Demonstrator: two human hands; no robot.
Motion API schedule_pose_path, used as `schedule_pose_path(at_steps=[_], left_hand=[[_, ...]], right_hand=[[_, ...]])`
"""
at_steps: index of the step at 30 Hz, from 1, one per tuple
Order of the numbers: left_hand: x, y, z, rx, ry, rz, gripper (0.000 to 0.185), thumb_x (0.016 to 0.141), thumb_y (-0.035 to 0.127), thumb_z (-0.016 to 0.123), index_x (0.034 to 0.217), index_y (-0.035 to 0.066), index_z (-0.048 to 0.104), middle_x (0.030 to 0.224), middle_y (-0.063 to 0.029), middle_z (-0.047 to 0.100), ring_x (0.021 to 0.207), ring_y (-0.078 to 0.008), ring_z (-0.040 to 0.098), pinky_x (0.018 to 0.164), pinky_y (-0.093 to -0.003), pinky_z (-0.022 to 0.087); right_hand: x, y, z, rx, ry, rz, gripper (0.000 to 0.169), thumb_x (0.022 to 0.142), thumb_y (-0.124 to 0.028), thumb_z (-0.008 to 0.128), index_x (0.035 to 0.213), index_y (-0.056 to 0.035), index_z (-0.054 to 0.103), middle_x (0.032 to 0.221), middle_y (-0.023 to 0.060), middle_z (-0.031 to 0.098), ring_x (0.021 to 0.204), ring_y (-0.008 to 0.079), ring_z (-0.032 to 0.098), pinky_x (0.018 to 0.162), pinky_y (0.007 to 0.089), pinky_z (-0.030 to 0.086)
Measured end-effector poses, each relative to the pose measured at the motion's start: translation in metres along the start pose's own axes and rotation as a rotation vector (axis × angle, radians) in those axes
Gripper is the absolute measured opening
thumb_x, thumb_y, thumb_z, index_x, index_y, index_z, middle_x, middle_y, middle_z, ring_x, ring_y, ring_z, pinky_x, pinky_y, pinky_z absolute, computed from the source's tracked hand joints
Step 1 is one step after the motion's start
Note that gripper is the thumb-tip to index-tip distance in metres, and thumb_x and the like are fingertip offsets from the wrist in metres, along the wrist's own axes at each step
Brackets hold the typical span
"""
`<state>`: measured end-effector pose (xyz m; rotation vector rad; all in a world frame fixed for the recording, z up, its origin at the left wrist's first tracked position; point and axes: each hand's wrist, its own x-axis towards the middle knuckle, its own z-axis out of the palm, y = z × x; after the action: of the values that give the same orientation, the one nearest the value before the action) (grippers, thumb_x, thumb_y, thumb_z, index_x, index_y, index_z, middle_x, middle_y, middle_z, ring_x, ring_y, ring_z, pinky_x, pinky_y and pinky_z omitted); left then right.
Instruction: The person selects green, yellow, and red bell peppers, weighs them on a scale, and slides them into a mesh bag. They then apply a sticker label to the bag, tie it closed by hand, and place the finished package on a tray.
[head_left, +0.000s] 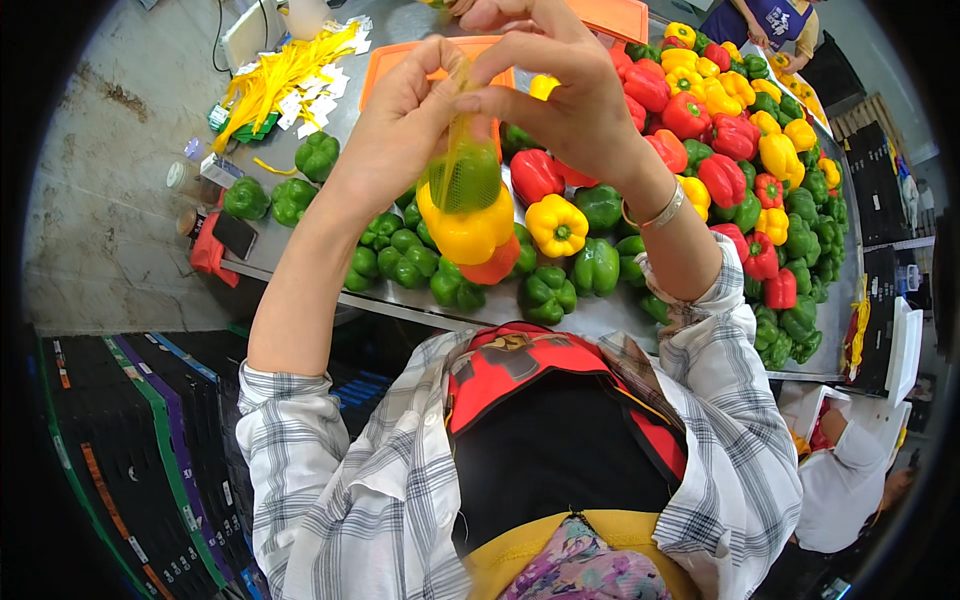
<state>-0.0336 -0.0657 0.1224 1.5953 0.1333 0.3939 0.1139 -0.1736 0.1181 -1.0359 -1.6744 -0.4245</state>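
My left hand (409, 124) and my right hand (555, 90) meet at the top of a yellow mesh net bag (466, 169), pinching its gathered neck between thumbs and fingers. The net hangs down with bell peppers stacked in it: a green one on top, a yellow bell pepper (466, 225) below it and a red or orange one (491, 262) lowest. Below and around the bag, green bell peppers (409, 259) lie on the metal table (390, 301). Behind my hands stands an orange plastic basket (382, 64), partly hidden.
A large heap of red, yellow and green bell peppers (724, 176) covers the table's right side. Yellow net bags with white tags (289, 79) lie at the upper left. A phone (235, 236) rests at the left edge. Two other people (776, 22) (840, 480) are at the right.
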Motion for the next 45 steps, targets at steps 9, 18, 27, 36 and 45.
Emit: schedule_pose_path(at_steps=[9,18,27,36,45], left_hand=[[0.02,-0.01,0.022,0.203,0.031,0.249,0.017,0.101,0.017,0.053,0.089,0.009,0.045,0.071,0.0057,0.042,0.059,-0.0015,0.037,0.053,-0.0165,0.032],[0.006,-0.086,-0.033,0.219,-0.15,0.152,0.133,0.055,0.017,0.092,0.155,0.015,0.004,0.157,-0.019,0.019,0.146,-0.0332,0.022,0.119,-0.0494,0.018],[-0.02,-0.14,-0.012,0.047,-0.209,-0.024,0.132,0.051,0.019,0.097,0.154,0.011,0.015,0.14,-0.0139,0.046,0.129,-0.0251,0.047,0.111,-0.0375,0.036],[-0.013,-0.152,-0.009,-0.005,-0.221,0.004,0.127,0.052,0.021,0.096,0.154,0.011,0.02,0.146,-0.0122,0.04,0.135,-0.0234,0.04,0.114,-0.037,0.032],[-0.007,-0.143,-0.009,0.108,-0.217,-0.018,0.119,0.053,0.022,0.095,0.15,0.011,0.027,0.146,-0.0123,0.04,0.135,-0.024,0.04,0.114,-0.0375,0.031]], right_hand=[[-0.071,-0.022,0.037,0.27,-0.155,0.813,0.04,0.082,-0.019,0.075,0.111,0.0006,0.055,0.098,0.0115,0.062,0.091,0.021,0.059,0.079,0.0357,0.049],[-0.103,0.0,0.056,0.666,0.455,1.046,0.032,0.104,-0.025,0.048,0.091,0.0002,0.062,0.092,0.0088,0.068,0.083,0.0151,0.064,0.077,0.0303,0.053],[-0.123,0.002,0.057,0.897,0.702,1.252,0.029,0.104,-0.023,0.045,0.097,0.0003,0.061,0.1,0.0123,0.067,0.092,0.0191,0.065,0.085,0.0338,0.054],[-0.141,0.006,0.06,1.064,0.916,1.265,0.025,0.104,-0.021,0.044,0.098,-0.0017,0.058,0.104,0.0147,0.065,0.103,0.0261,0.063,0.095,0.0402,0.051],[-0.136,-0.004,0.059,0.931,0.777,1.245,0.026,0.104,-0.02,0.044,0.095,0.0003,0.058,0.104,0.0133,0.065,0.102,0.0214,0.061,0.096,0.0355,0.048]])
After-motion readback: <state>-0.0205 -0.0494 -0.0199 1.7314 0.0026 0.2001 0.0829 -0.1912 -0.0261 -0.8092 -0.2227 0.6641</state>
